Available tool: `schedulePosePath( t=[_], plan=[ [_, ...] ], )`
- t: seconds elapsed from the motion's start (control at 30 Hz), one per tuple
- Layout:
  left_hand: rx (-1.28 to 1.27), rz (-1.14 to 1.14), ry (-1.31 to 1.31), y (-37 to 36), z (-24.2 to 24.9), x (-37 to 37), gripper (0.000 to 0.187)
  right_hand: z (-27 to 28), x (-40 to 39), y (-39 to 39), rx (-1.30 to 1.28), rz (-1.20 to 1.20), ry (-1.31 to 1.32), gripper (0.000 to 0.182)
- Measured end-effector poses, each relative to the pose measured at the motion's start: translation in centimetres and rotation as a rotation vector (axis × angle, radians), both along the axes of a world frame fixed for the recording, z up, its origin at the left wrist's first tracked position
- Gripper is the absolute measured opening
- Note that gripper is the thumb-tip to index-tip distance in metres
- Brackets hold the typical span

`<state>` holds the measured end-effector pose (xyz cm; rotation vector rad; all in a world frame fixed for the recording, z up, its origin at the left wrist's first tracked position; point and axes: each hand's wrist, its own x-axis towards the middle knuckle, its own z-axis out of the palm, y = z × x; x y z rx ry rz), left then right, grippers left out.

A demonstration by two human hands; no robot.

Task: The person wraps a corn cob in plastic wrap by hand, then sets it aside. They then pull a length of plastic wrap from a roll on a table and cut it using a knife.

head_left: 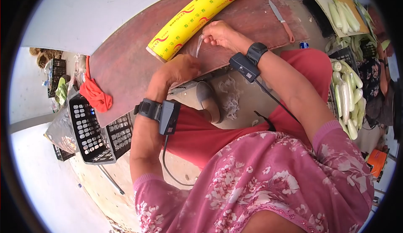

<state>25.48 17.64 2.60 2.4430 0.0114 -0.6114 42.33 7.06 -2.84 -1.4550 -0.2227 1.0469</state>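
A long yellow roll of cling film (pixel 197 15) lies on a reddish-brown table (pixel 126 65). My right hand (pixel 220 33) pinches a strip of clear film (pixel 199 45) pulled from the roll's near end. My left hand (pixel 178 70) rests curled on the table edge just below the roll, touching the same film; its fingers are partly hidden. Both wrists carry black strapped devices with cables.
A knife with an orange handle (pixel 282 20) lies on the table's far right. A red cloth (pixel 95 94) hangs at the left edge above black plastic crates (pixel 90 132). Wrapped pale corn cobs (pixel 348 103) fill a crate at right; more (pixel 343 15) lie on cardboard.
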Motion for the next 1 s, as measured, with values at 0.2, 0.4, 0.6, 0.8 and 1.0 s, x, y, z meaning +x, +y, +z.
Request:
schedulePosePath(
  t=[0.2,0.4,0.6,0.8,1.0],
  plan=[
    [-0.282,0.036,0.298,-2.9,1.5,0.4,0.023,0.0,-0.2,-0.1,-0.009,0.002,-0.024,0.003],
    [-0.65,0.303,-0.112,-1.3,-0.1,2.2,0.01,-0.1,-0.1,-0.3,-0.005,-0.024,-0.033,0.005],
    [0.114,0.519,-0.484,-1.0,-2.5,4.1,0.036,-0.2,-0.1,-0.3,-0.004,-0.036,-0.016,0.011],
    [0.093,0.531,-0.537,-0.3,-5.4,4.8,0.034,-0.3,-0.3,-0.2,0.019,-0.046,-0.026,0.01],
    [-0.251,0.604,-0.377,0.8,-5.9,5.2,0.023,-0.3,-0.1,-0.4,0.057,-0.023,-0.046,0.013]
  ],
)
